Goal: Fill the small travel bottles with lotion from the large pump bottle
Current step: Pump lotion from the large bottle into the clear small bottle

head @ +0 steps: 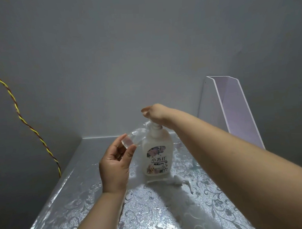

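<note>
Filling stage, near to far. On the silver patterned table (pixel 78 205), one loose white pump-like part (pixel 182 181) is lying on its side just in front of the large pump bottle (pixel 157 153). It is touching neither hand, and what it belongs to cannot be told.

To the left of that bottle, the left hand (pixel 114 165) is pinching one small travel bottle (pixel 130 142) between thumb and fingertips. It is holding the clear bottle off the table and tilting it so that the far end is pointing up toward the pump spout, probably to catch the lotion as it comes out. Whether the mouth is actually meeting the spout is lost in glare.

The pump bottle is standing upright near the middle of the table with its label facing the person. The right hand (pixel 155 114) is resting on top of its pump head, wrist bent downward, apparently to press out a dose. Its fingers are turned away, so I cannot tell whether they are curled or straight.

Toward the right edge, one faint clear item (pixel 195 165) is too indistinct to name. At the far right corner, one clear angled stand (pixel 235 108) is leaning at the wall.

Count: two hands, one pump bottle, one travel bottle plainly seen.
</note>
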The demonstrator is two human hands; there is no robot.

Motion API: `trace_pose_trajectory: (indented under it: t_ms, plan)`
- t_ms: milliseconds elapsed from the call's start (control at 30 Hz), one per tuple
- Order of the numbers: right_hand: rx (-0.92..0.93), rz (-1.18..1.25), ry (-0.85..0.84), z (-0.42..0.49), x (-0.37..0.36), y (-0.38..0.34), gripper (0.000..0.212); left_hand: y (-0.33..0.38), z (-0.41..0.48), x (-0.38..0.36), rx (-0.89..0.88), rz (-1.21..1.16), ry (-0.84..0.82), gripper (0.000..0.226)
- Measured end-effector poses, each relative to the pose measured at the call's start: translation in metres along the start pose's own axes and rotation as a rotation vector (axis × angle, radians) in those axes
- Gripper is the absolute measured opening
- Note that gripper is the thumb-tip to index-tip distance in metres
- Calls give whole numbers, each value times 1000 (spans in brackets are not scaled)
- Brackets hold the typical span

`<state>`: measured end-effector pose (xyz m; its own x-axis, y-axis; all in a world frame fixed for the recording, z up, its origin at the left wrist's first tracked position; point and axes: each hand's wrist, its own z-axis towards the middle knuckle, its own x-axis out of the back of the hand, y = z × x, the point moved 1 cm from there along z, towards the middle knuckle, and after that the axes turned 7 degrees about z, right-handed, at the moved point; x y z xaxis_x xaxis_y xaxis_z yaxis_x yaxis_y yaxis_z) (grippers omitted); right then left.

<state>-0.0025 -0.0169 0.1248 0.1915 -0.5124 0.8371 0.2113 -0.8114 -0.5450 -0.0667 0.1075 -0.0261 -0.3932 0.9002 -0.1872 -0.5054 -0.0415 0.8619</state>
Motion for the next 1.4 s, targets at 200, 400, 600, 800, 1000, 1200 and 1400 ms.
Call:
trace_pose_trajectory:
  t_ms: [200,400,600,800,1000,1200,1400]
  plan:
    - [16,-5,-7,-3,10,-4,41,3,0,-1,13,-28,-6,35]
    - [-6,-23,12,4,5,-5,39,3,0,-1,27,-47,2,36]
    - [-29,-58,-3,6,-1,-1,38,0,0,-2,43,-69,6,35]
    - [1,-46,-3,2,5,-3,39,1,0,-1,59,-93,-2,34]
    - [12,-27,-1,4,11,-5,40,2,0,-1,68,-103,-4,35]
    - [-41,-47,9,9,1,0,37,1,-1,-2,83,-108,1,35]
    - [-58,-105,-7,10,-2,3,40,1,-3,-2,96,-113,-8,36]
